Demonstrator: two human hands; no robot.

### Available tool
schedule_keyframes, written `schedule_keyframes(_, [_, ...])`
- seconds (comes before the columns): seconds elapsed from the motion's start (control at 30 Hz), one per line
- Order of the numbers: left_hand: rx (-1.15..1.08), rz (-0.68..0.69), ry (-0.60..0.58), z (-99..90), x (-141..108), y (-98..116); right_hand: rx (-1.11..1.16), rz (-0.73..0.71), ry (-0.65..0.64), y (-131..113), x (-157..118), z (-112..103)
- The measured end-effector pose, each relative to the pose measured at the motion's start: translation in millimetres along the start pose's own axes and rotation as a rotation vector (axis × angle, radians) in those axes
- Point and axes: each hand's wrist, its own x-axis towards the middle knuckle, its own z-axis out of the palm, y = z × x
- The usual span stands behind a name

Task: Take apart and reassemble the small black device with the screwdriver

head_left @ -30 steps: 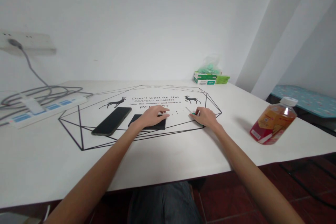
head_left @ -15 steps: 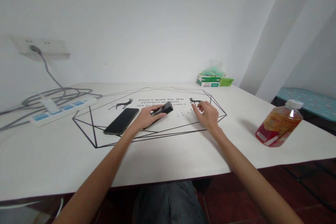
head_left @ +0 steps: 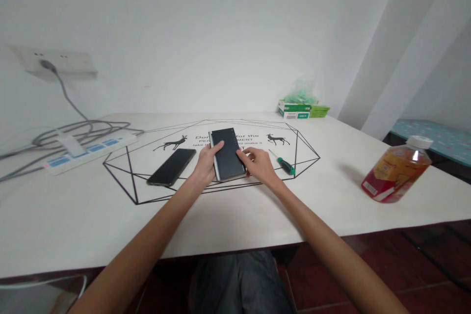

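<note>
A flat black rectangular device with a silver edge [head_left: 228,157] is held tilted over the table, its broad dark face toward me. My left hand [head_left: 206,164] grips it along the left side, thumb on the face and fingers behind. At the right edge, my right hand [head_left: 257,163] is closed, with thumb and fingertips against the device. A screwdriver with a green and black handle [head_left: 285,165] lies just right of my right hand. On the other side, a black smartphone [head_left: 172,167] lies flat beside my left hand.
A white power strip [head_left: 88,154] with coiled grey cable [head_left: 88,127] occupies the left side. A bottle of amber drink [head_left: 395,171] stands at the right. Green and white boxes [head_left: 294,108] sit at the back against the wall.
The black device has turned from edge-on to face-up in my left hand. My right hand has moved left onto its edge. The screwdriver now shows on the table; several tiny dark specks are hidden.
</note>
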Motion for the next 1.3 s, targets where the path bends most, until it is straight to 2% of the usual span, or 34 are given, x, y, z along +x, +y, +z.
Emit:
schedule_keyframes(0.2, [0.078, -0.015, 0.066, 1.7, -1.7, -3.5, 0.215, 0.084, -0.015, 8.6, 1.8, 4.9])
schedule_keyframes(0.3, [0.078, -0.039, 0.095, 1.9, -0.3, -2.2, 0.321, 0.111, 0.023, 13.1, 4.1, 6.9])
schedule_keyframes(0.4, [0.14, -0.072, 0.133, -2.5, 2.2, 6.2, 0.41, 0.127, 0.06, 15.2, 6.9, 2.5])
schedule_keyframes(0.47, [0.27, -0.097, 0.143, -10.0, 3.1, 15.3, 0.454, 0.151, 0.094, 16.9, 9.7, -4.8])
schedule_keyframes(0.5, [0.381, -0.137, 0.103, -14.9, 2.9, 20.1, 0.467, 0.16, 0.13, 18.4, 11.5, -9.3])
schedule_keyframes(0.57, [0.627, -0.273, -0.068, -25.0, 1.2, 28.6, 0.498, 0.251, 0.187, 23.9, 16.0, -18.2])
schedule_keyframes(0.67, [0.998, -0.281, -0.269, -33.7, -2.6, 34.5, 0.457, 0.331, 0.317, 37.0, 25.2, -25.3])
schedule_keyframes(0.8, [1.284, -0.211, -0.577, -26.5, -3.8, 30.5, 0.332, 0.435, 0.312, 51.6, 42.3, -13.9])
schedule_keyframes(0.87, [1.396, -0.124, -0.658, -20.2, -2.8, 26.6, 0.295, 0.511, 0.237, 52.7, 52.0, -1.6])
schedule_keyframes(1.0, [1.565, 0.158, -0.687, -14.4, -1.3, 17.4, 0.303, 0.534, 0.132, 43.4, 66.9, 21.9])
schedule_keyframes(1.1, [1.607, 0.294, -0.664, -13.7, -2.6, 9.6, 0.309, 0.542, 0.038, 35.1, 69.6, 29.8])
schedule_keyframes(1.2, [1.67, 0.366, -0.659, -11.3, -5.6, 3.4, 0.276, 0.519, -0.013, 32.5, 65.8, 27.7])
schedule_keyframes(1.3, [1.708, 0.365, -0.673, -8.6, -8.5, 1.2, 0.208, 0.458, -0.038, 34.1, 60.0, 20.5])
